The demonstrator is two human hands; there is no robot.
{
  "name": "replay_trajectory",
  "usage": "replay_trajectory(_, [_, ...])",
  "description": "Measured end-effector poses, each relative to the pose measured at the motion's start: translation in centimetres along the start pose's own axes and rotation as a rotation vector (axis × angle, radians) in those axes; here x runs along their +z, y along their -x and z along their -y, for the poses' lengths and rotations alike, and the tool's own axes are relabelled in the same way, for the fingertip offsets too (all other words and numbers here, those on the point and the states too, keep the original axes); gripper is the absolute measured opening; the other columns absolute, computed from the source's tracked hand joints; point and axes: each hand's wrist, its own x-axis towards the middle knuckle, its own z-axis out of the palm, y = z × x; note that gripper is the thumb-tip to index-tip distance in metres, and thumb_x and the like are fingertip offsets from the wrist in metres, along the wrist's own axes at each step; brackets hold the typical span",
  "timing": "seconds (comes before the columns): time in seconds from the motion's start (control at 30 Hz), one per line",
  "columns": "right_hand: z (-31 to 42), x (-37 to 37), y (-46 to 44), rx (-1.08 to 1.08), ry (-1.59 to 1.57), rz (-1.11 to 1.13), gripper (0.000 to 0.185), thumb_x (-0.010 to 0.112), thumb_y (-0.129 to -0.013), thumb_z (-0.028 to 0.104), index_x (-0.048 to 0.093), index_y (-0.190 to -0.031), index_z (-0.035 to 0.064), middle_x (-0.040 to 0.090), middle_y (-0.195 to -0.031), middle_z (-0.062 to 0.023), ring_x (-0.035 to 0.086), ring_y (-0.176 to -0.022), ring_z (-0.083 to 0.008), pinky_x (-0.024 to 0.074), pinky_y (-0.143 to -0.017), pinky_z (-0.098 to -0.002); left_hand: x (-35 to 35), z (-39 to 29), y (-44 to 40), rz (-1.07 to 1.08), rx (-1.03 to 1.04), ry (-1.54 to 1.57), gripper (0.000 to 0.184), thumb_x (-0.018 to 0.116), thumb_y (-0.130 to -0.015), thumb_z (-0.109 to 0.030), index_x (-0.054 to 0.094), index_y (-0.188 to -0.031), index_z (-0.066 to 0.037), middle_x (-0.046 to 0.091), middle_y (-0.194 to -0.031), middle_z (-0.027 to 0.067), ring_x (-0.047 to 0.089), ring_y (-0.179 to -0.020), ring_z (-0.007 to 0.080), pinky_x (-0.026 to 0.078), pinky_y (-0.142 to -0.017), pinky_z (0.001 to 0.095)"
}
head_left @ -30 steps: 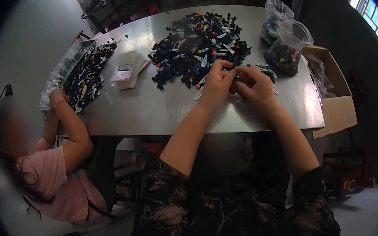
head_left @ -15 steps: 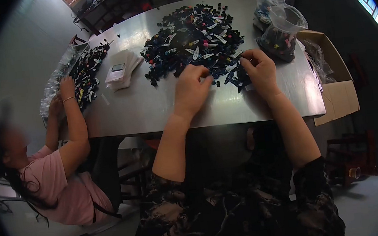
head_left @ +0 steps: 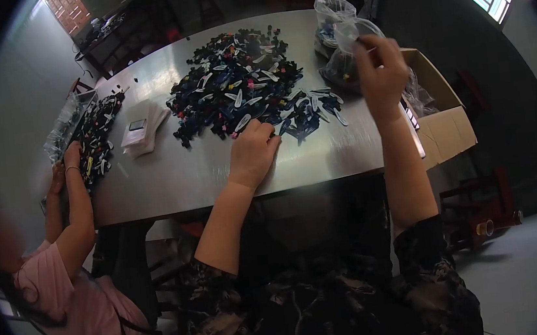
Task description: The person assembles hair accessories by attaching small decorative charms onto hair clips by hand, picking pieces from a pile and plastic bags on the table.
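Note:
A large pile of hair clips (head_left: 234, 86), mostly black with white and coloured ones, lies on the metal table. My left hand (head_left: 252, 153) rests at the front edge of this pile, its fingers curled down; what they grip, if anything, is hidden. To its right, a loose spread of snap hair clips (head_left: 312, 112) joins the heap. My right hand (head_left: 382, 77) is raised in front of the mouth of a clear plastic bag (head_left: 340, 68). Its fingertips are pinched together, with a small dark bit at them too unclear to name. The bag has dark and coloured pieces inside.
Behind that bag stands another clear bag (head_left: 331, 14). An open cardboard box (head_left: 444, 129) sits beyond the table's right edge. White packets (head_left: 142, 138) are stacked left of the pile. At far left a person in pink (head_left: 45, 282) handles another heap of clips (head_left: 96, 130).
My right hand has left the clips and risen to the bag's mouth. My left hand stays at the pile's front edge. The whole view has shifted, with the table now further left.

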Motion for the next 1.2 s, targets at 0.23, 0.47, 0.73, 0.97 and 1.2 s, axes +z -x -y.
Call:
replay_trajectory(0.23, [-1.8,1.6,1.6,0.017,0.186,0.259,0.023,0.073,-0.082,0.01,0.072,-0.105,0.0068,0.065,-0.102,-0.0112,0.066,-0.074,-0.0226,0.0526,-0.071,-0.0332,-0.9,0.7,-0.5,-0.046,-0.133,0.394,0.014,0.065,-0.087,-0.005,0.068,-0.099,0.0,0.062,-0.091,0.0127,0.064,-0.083,0.0256,0.051,-0.074,0.0335])
replay_trajectory(0.47, [3.6,6.7,10.9,0.042,-0.347,0.758,0.033,0.076,-0.078,0.003,0.068,-0.109,0.0034,0.062,-0.1,-0.0085,0.064,-0.073,-0.0171,0.0527,-0.064,-0.0295,-1.4,1.7,-0.9,0.063,-0.387,1.096,0.028,0.058,-0.095,-0.002,0.049,-0.121,-0.002,0.066,-0.091,0.0054,0.061,-0.079,0.0092,0.052,-0.074,0.0245])
replay_trajectory(0.73, [3.8,6.7,12.0,0.086,-0.338,0.789,0.027,0.073,-0.079,0.005,0.067,-0.105,0.0038,0.062,-0.095,-0.0103,0.064,-0.076,-0.0231,0.0526,-0.068,-0.0331,-1.9,0.7,-0.5,0.122,-0.319,0.674,0.034,0.058,-0.099,-0.011,0.045,-0.13,-0.003,0.067,-0.082,0.0044,0.064,-0.077,0.0094,0.049,-0.066,0.0252])
replay_trajectory(0.97, [3.6,6.7,12.1,0.201,-0.361,0.74,0.022,0.072,-0.077,0.002,0.068,-0.099,0.0028,0.061,-0.091,-0.0092,0.063,-0.07,-0.0207,0.0521,-0.065,-0.0308,-0.7,0.4,0.1,-0.043,-0.062,0.434,0.036,0.05,-0.099,-0.006,0.046,-0.134,0.0,0.07,-0.093,0.0186,0.069,-0.084,0.029,0.053,-0.075,0.0374])
replay_trajectory(1.2, [2.2,6.8,12.8,0.103,-0.247,0.709,0.014,0.072,-0.076,0.002,0.065,-0.088,0.0031,0.061,-0.085,-0.0089,0.064,-0.071,-0.0206,0.0519,-0.065,-0.0311,-0.3,0.7,0.3,-0.048,-0.029,0.452,0.04,0.047,-0.099,-0.004,0.049,-0.139,-0.002,0.07,-0.107,0.0171,0.071,-0.089,0.0222,0.055,-0.077,0.0329])
